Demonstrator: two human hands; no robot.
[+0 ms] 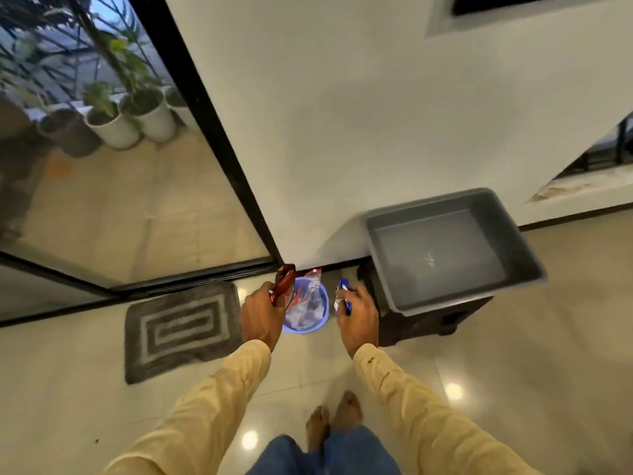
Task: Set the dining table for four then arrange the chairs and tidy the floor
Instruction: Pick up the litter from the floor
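Wrappers [283,286] in hands [262,315], bin [302,331] between

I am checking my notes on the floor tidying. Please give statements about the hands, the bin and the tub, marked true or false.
1. The left hand holds a red wrapper. True.
2. The blue bin is empty. False: wrappers lie in it.
3. The right hand holds a blue and white wrapper. True.
4. The grey tub stands on the doormat. False: it rests on a dark stand; the doormat lies apart.
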